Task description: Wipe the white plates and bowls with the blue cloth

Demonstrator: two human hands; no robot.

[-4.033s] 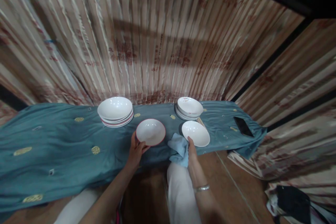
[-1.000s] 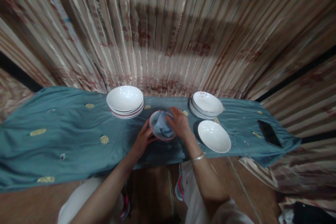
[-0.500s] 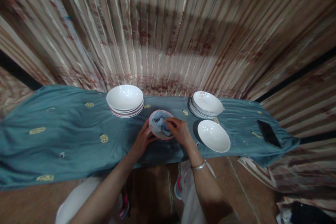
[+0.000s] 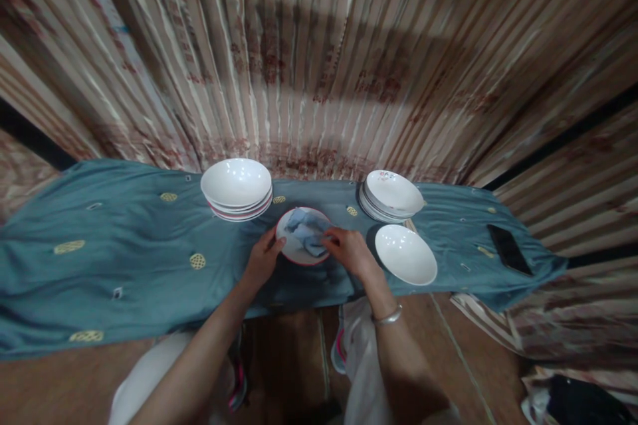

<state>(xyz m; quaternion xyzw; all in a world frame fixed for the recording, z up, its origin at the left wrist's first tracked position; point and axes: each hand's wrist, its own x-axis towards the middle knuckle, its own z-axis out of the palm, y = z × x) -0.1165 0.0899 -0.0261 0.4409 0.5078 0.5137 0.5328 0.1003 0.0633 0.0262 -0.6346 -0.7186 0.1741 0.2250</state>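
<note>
A white bowl with a red rim point(image 4: 294, 255) is in front of me, its inside facing up. My left hand point(image 4: 264, 255) grips its left edge, the thumb over the rim and the fingers underneath. Inside the bowl lies a crumpled light-blue cloth point(image 4: 306, 229). The fingers of my right hand point(image 4: 347, 248) are closed on the cloth's right end, near the right rim. To the right of that hand, a single white bowl point(image 4: 406, 255) rests on the tablecloth.
A stack of white bowls point(image 4: 236, 186) stands at the back left. Behind the single bowl is another stack of bowls with a floral pattern point(image 4: 393, 194). A black phone point(image 4: 509, 250) lies far right on the teal tablecloth point(image 4: 149, 252). A pleated curtain point(image 4: 309, 80) hangs behind.
The red-rimmed bowl has shifted slightly left and sits flatter. My right hand has moved a little to the right, and the cloth is more spread out in the bowl.
</note>
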